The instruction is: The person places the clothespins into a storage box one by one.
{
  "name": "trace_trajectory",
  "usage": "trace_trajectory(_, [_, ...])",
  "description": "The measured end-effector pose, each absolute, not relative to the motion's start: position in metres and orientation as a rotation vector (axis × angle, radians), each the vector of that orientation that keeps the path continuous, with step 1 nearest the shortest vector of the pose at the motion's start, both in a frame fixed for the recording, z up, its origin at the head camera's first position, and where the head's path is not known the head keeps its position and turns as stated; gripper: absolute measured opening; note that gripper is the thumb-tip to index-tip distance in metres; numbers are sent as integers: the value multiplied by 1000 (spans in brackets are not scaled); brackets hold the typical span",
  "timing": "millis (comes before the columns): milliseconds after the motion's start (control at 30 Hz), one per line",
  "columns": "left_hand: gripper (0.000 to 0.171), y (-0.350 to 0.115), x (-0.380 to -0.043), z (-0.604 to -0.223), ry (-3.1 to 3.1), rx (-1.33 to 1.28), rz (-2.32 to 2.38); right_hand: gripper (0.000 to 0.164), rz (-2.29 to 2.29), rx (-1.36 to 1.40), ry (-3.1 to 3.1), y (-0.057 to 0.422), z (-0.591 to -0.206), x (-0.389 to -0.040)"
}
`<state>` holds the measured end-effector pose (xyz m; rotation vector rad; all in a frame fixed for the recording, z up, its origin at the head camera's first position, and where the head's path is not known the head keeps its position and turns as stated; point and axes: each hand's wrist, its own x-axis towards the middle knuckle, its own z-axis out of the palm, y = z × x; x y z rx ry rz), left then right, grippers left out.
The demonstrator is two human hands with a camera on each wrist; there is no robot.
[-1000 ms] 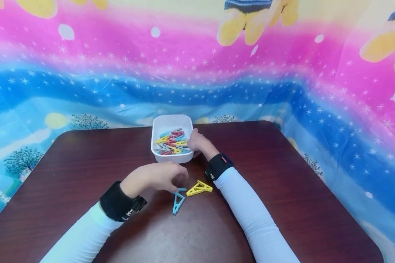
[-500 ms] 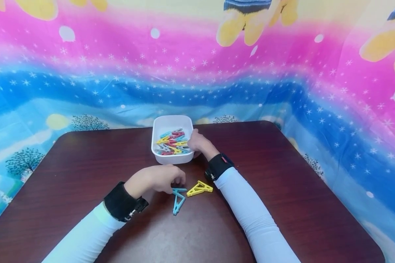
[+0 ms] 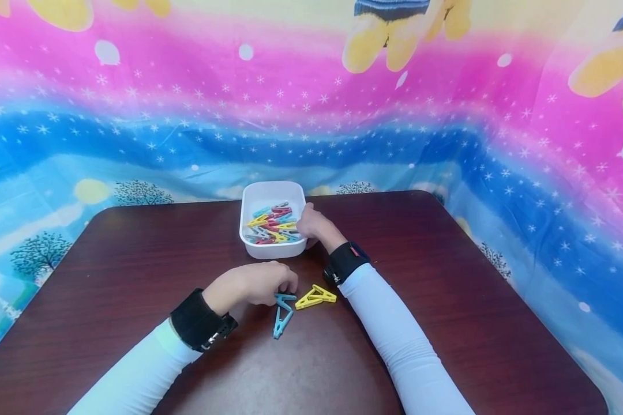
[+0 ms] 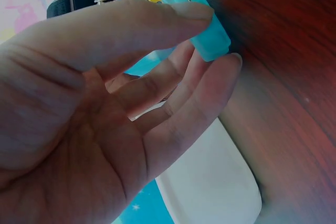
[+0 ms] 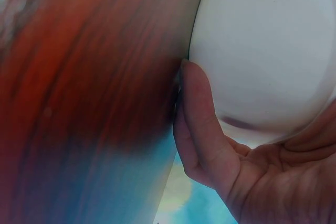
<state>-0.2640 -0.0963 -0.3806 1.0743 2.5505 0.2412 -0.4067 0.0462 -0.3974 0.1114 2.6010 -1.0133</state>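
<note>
My left hand [image 3: 254,282] pinches a light-blue plastic clothespin [image 3: 281,323] near the middle of the table. In the left wrist view, the thumb lies over the blue clothespin [image 4: 210,38] and a fingertip is right at its end. A yellow clothespin [image 3: 315,296] lies just to the right of it. Further back stands a white plastic box [image 3: 275,251] with several red, yellow, blue and grey clothespins [image 3: 272,223] inside. My right hand [image 3: 314,225] holds the box by its right side, fingers along the outer wall, as the right wrist view shows of the hand [image 5: 210,135].
The dark wood table [image 3: 161,248] has rounded back corners. A colourful printed curtain [image 3: 311,115] hangs close behind it and along the sides. Both wrists wear black straps, such as the left strap [image 3: 199,320].
My left hand has shifted slightly to the right and nearer to me, its fingers drawing together at the blue clothespin, whose upper arm has turned a little. The right hand and box stay put.
</note>
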Motion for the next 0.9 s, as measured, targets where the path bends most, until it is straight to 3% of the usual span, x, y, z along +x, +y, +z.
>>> trace_trajectory(900, [32, -90, -263, -383, 2548, 1134, 242, 71, -1011, 103, 2599, 47, -400, -409])
